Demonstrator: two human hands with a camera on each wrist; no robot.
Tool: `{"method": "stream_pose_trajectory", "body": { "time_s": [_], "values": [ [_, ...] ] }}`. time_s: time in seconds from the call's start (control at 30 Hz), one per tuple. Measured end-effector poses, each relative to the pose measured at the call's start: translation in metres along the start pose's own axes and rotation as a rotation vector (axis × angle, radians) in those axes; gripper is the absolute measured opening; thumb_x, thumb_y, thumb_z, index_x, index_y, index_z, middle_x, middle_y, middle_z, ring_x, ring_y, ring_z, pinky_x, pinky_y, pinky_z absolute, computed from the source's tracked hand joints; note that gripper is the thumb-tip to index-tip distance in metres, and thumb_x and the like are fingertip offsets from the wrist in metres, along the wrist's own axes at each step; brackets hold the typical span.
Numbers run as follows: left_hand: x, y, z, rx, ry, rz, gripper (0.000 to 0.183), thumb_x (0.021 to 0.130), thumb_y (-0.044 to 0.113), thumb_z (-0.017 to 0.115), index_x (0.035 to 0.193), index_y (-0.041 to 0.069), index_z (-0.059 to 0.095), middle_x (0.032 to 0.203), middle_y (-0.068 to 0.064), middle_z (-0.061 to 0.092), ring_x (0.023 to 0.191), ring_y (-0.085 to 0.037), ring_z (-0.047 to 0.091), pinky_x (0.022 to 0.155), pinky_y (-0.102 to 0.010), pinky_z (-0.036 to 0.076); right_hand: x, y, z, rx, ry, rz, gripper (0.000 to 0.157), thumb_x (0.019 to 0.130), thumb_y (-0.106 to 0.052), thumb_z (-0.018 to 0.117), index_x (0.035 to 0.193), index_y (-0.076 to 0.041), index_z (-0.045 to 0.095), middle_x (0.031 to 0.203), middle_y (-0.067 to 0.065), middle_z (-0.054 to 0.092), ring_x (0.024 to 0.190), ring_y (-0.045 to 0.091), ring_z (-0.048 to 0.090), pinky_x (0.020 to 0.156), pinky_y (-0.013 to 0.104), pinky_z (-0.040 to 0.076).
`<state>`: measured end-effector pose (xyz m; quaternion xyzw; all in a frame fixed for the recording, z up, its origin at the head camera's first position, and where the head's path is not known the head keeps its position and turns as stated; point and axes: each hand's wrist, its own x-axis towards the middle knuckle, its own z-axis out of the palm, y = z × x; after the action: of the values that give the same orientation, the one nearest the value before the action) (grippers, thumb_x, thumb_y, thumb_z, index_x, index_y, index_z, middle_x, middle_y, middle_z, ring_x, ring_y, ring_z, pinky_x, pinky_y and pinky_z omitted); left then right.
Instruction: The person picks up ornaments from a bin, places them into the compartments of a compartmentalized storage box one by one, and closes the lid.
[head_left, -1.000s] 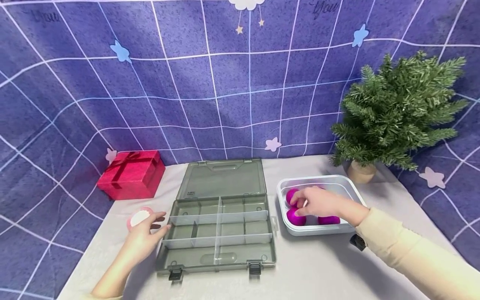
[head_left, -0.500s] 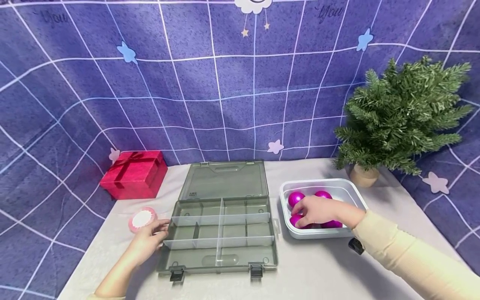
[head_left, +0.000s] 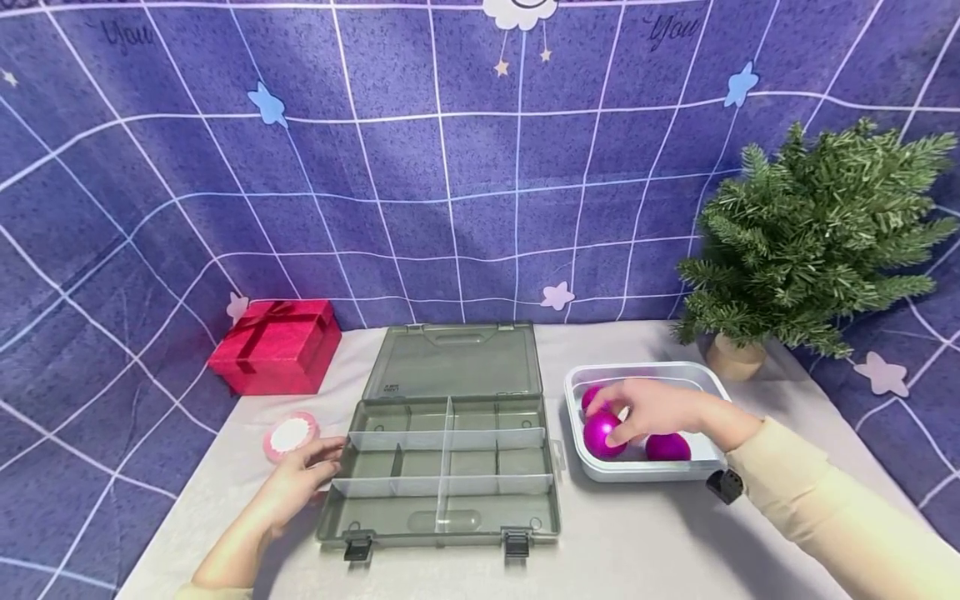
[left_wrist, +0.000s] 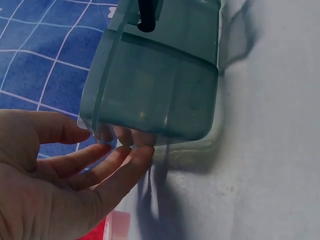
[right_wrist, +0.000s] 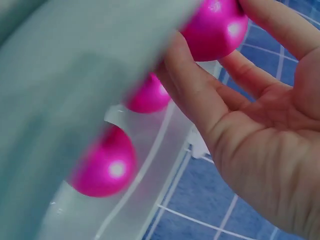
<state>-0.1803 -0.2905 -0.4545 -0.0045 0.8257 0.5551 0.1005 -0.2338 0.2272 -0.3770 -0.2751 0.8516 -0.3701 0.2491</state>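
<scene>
My right hand (head_left: 660, 410) pinches a shiny magenta ball (head_left: 603, 434) between thumb and fingers, over the front left of a white tray (head_left: 652, 473). Other magenta balls, such as the ball (head_left: 667, 447) at the tray's front, lie in it, some partly covered by my hand. In the right wrist view the held ball (right_wrist: 215, 30) sits at the fingertips, above two others. At the left side of a grey-green see-through compartment box (head_left: 442, 546), my left hand (head_left: 288, 483) has its fingertips right at the wall, thumb near the rim (left_wrist: 95, 112).
The box's lid (head_left: 453, 360) lies folded back behind it. A pink and white round item (head_left: 290, 435) lies left of the box, and a red gift box (head_left: 277, 346) stands behind that. A small artificial fir tree (head_left: 810, 242) rises behind the tray.
My right hand has closed on a magenta ball and raised it from its place in the tray. My left hand has settled against the box's side. The head view has shifted slightly.
</scene>
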Motion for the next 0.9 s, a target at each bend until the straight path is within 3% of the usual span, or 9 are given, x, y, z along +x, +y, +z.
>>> {"method": "stream_pose_trajectory", "body": {
  "time_s": [0.17, 0.37, 0.57, 0.7, 0.9],
  "values": [
    [-0.001, 0.002, 0.000, -0.021, -0.004, 0.002, 0.051, 0.098, -0.002, 0.049, 0.145, -0.017, 0.038, 0.143, -0.039, 0.046, 0.123, -0.041, 0.055, 0.089, -0.049, 0.055, -0.004, -0.012, -0.012, 0.042, 0.022, -0.045, 0.052, 0.082, -0.006, 0.079, 0.130, 0.005, 0.062, 0.111, 0.012, 0.068, 0.077, 0.014, 0.062, 0.069, 0.027, 0.053],
    [-0.002, 0.004, 0.001, -0.029, -0.003, 0.001, 0.051, 0.097, -0.003, 0.049, 0.145, -0.017, 0.038, 0.143, -0.039, 0.045, 0.121, -0.039, 0.056, 0.087, -0.047, 0.056, 0.005, -0.030, -0.011, -0.017, 0.127, -0.147, 0.050, 0.086, -0.013, 0.079, 0.131, 0.000, 0.062, 0.121, 0.014, 0.070, 0.103, 0.028, 0.069, 0.093, 0.046, 0.053],
    [-0.002, 0.002, 0.000, -0.036, -0.005, 0.003, 0.052, 0.097, -0.003, 0.050, 0.145, -0.018, 0.037, 0.142, -0.040, 0.045, 0.118, -0.035, 0.057, 0.085, -0.043, 0.056, 0.035, -0.052, 0.006, 0.085, 0.237, -0.214, 0.049, 0.084, -0.007, 0.081, 0.127, 0.000, 0.059, 0.122, 0.019, 0.069, 0.114, 0.037, 0.065, 0.099, 0.049, 0.051],
    [-0.001, 0.002, -0.001, -0.033, -0.001, -0.002, 0.051, 0.097, -0.003, 0.050, 0.145, -0.018, 0.037, 0.141, -0.039, 0.046, 0.115, -0.031, 0.058, 0.082, -0.041, 0.056, 0.060, -0.068, 0.020, 0.140, 0.288, -0.268, 0.048, 0.081, -0.004, 0.084, 0.123, -0.002, 0.060, 0.121, 0.018, 0.069, 0.108, 0.033, 0.068, 0.095, 0.045, 0.054],
    [0.001, 0.000, 0.000, -0.025, -0.016, 0.004, 0.052, 0.099, -0.003, 0.049, 0.146, -0.018, 0.035, 0.143, -0.040, 0.043, 0.119, -0.036, 0.056, 0.085, -0.045, 0.056, 0.099, -0.085, 0.042, 0.185, 0.321, -0.315, 0.047, 0.081, -0.004, 0.083, 0.123, -0.006, 0.063, 0.121, 0.013, 0.064, 0.102, 0.029, 0.068, 0.092, 0.038, 0.055]
  ]
}}
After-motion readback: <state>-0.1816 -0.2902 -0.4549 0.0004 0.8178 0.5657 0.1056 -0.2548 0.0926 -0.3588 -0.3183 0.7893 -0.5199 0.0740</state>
